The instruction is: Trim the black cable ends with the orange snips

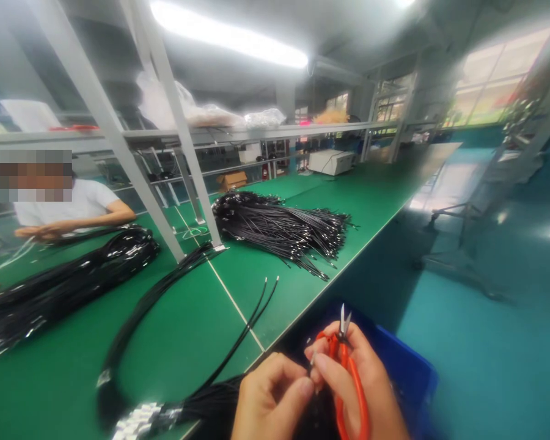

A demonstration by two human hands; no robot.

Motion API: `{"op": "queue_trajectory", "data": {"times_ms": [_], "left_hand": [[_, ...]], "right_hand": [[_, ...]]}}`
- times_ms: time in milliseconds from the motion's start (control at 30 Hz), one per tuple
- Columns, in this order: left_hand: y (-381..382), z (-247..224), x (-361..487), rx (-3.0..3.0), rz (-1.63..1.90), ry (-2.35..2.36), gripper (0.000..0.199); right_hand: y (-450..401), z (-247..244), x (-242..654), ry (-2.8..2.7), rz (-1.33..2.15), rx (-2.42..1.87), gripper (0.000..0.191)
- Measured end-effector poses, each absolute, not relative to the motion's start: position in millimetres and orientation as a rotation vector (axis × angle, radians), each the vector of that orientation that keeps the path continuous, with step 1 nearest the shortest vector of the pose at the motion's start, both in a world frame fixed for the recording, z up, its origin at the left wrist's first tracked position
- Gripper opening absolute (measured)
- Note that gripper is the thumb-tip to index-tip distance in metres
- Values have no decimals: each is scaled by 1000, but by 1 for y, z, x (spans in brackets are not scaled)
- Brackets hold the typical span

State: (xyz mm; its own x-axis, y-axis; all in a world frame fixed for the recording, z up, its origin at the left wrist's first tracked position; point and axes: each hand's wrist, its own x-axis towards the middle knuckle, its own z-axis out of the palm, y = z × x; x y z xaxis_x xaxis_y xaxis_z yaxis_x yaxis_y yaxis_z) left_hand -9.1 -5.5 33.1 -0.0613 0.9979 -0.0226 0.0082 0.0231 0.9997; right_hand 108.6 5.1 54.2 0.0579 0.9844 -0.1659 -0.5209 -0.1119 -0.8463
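Note:
My left hand is closed in a pinch on the end of a thin black cable, low in the view at the table's front edge. My right hand is wrapped around red-handled scissors, their short blades pointing up and slightly apart. The right thumb and a fingertip also meet at the cable end, close to the left fingertips. To the left, a bundle of black cables with white tags curves back across the green table. Two loose cable ends stick out from it.
A blue bin stands below my right hand. A large pile of black cables lies beyond a shelf post. Across the table at left, a person handles a cable beside another long bundle. A wheeled stand is at right.

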Motion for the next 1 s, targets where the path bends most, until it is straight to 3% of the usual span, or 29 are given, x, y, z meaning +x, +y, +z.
{"op": "queue_trajectory", "data": {"times_ms": [233, 467, 600, 800, 1000], "left_hand": [[-7, 26, -10, 1201, 1278, 1256, 22], [-10, 27, 1, 1130, 1394, 1161, 32], [-4, 39, 4, 1293, 1498, 1276, 21], [7, 43, -6, 965, 1346, 859, 22], [6, 36, -7, 867, 1365, 765, 15]], "right_hand": [[4, 56, 111, -654, 1464, -929, 26], [-6, 46, 101, -493, 1482, -941, 37], [0, 48, 95, -535, 1434, -933, 29], [-4, 46, 104, -464, 1596, -944, 32], [-4, 44, 105, -377, 1647, -915, 34]]}}
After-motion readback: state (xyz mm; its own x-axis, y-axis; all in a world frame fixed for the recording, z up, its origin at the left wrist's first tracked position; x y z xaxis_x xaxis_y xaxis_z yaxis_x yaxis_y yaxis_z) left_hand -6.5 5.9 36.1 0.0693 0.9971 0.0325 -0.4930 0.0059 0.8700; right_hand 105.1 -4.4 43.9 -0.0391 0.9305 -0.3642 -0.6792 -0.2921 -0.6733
